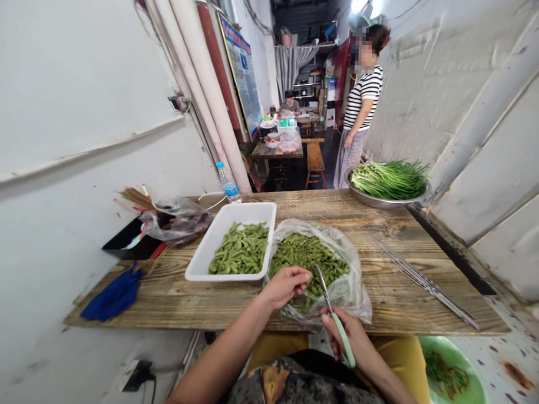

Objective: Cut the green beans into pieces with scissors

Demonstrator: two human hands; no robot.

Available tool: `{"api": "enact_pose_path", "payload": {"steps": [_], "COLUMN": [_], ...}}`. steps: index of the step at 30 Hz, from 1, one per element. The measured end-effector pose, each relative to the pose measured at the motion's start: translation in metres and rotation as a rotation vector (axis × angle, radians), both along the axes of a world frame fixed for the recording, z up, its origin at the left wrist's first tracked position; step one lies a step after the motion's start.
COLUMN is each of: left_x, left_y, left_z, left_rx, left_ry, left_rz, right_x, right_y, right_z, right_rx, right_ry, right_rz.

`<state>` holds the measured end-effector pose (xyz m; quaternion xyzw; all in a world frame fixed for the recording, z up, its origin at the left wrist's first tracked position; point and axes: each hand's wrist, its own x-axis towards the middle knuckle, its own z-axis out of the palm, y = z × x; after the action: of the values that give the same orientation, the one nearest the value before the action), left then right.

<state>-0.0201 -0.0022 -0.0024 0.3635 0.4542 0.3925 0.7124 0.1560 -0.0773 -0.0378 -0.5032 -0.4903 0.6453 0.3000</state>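
My right hand grips a pair of scissors with pale green handles; the metal blades point up and away over the beans. My left hand is closed in a pinch above the near left side of a clear plastic bag. Whatever sits between its fingertips is too small to make out. Inside the bag lies a heap of green edamame pods. Left of it, a white plastic tray holds more edamame pods, spread over its bottom.
Several metal skewers lie on the wooden table at right. A steel basin of green stalks stands behind. Leftward are a water bottle, black box and blue cloth. A green tub is below; a person stands beyond.
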Motion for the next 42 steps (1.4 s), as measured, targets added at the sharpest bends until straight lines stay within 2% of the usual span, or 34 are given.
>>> {"api": "enact_pose_path", "payload": {"steps": [2,7,13,18,21,22,24,26,29,31,32,35,37,39,42], "left_x": [0.001,0.01,0.022,0.033,0.025,0.017,-0.007,-0.036,-0.066,-0.066,-0.06,-0.028,-0.005,0.014,0.032], "left_y": [-0.002,-0.006,-0.013,-0.021,-0.018,-0.014,-0.004,0.008,0.024,0.032,0.035,0.042,0.045,0.048,0.054], "left_z": [-0.001,-0.008,-0.013,-0.013,-0.013,-0.011,-0.005,0.004,0.017,0.02,0.019,0.01,0.002,-0.003,-0.006], "left_rx": [-0.043,-0.019,0.026,0.05,0.111,0.168,0.338,0.544,0.78,0.897,0.959,1.163,1.261,1.283,1.222], "left_ry": [-0.064,-0.081,-0.023,0.017,0.085,0.146,0.369,0.728,1.246,1.387,1.378,1.178,1.074,1.089,1.236], "left_rz": [0.023,0.132,0.205,0.217,0.253,0.302,0.485,0.711,0.801,0.699,0.602,0.185,-0.029,-0.11,-0.097], "right_x": [-0.002,-0.005,-0.005,-0.008,-0.008,-0.008,-0.007,-0.006,-0.006,-0.007,-0.007,-0.005,-0.003,0.0,0.003], "right_y": [-0.001,-0.004,-0.001,-0.001,0.0,0.0,0.0,-0.001,-0.002,-0.002,-0.002,-0.001,-0.001,0.0,-0.001], "right_z": [-0.001,0.005,0.006,0.005,0.005,0.004,0.003,0.001,-0.001,-0.002,-0.002,-0.004,-0.003,-0.001,0.006], "right_rx": [-0.019,-0.014,-0.013,-0.029,-0.037,-0.036,-0.037,-0.044,-0.069,-0.09,-0.102,-0.111,-0.119,-0.124,-0.116], "right_ry": [0.051,0.088,0.069,0.034,-0.014,-0.017,0.006,0.042,0.089,0.107,0.113,0.123,0.138,0.155,0.164], "right_rz": [-0.009,0.007,-0.021,-0.06,-0.063,-0.065,-0.071,-0.086,-0.087,-0.087,-0.094,-0.149,-0.206,-0.251,-0.269]}}
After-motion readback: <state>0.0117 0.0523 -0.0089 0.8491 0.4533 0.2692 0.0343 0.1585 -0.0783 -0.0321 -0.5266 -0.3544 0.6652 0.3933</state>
